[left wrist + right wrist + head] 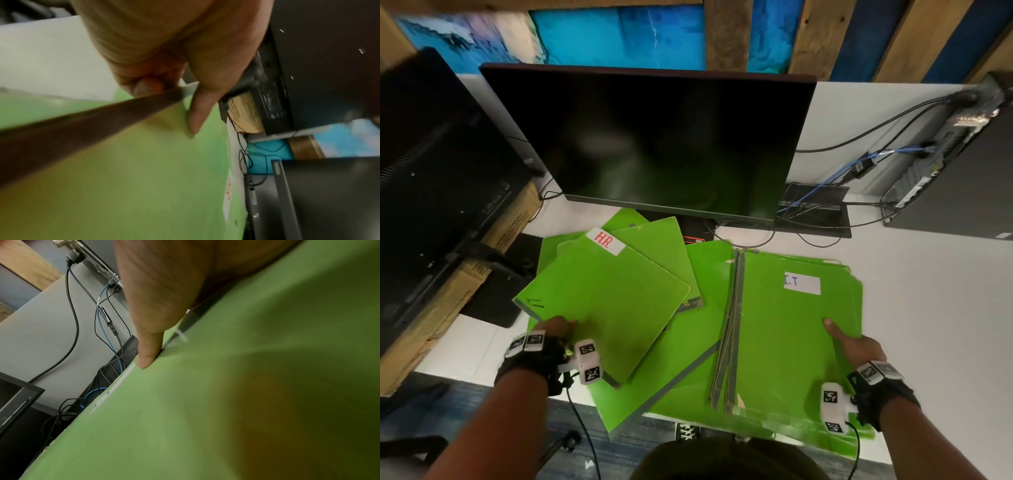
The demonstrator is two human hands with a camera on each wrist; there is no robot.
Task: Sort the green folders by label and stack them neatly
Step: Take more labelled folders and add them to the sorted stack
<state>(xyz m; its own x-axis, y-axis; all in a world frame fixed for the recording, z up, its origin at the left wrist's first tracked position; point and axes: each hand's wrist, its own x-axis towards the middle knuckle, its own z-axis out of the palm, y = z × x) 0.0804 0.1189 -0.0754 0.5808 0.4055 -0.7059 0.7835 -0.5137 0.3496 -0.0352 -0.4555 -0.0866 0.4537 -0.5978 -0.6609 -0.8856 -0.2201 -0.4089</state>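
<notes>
Left hand [551, 334] has the HR folder [602, 308] pinched at its near corner, thumb on top and fingers curled under the edge; the left wrist view shows that pinch up close, thumb [197, 113] flat on the green cover. The folder is tilted, riding over the loose folders [681, 346] fanned across the middle of the desk [928, 308], its white label with red "HR." pointing toward the monitor [654, 144]. A few of those loose ones hang off the desk's near edge.

Right hand [859, 346] grips the IT stack [791, 342] at its right edge, thumb [835, 330] pressed on the top cover, fingers hidden below, so how many folders it holds I cannot tell. The right wrist view confirms the thumb [148, 345] on green. The stack sits at the near right of the desk, spines to the left, its blue "I.T" label at the far end.

A computer tower [955, 154] with cables stands at the far right corner; a second screen [431, 188] leans at the left edge.
</notes>
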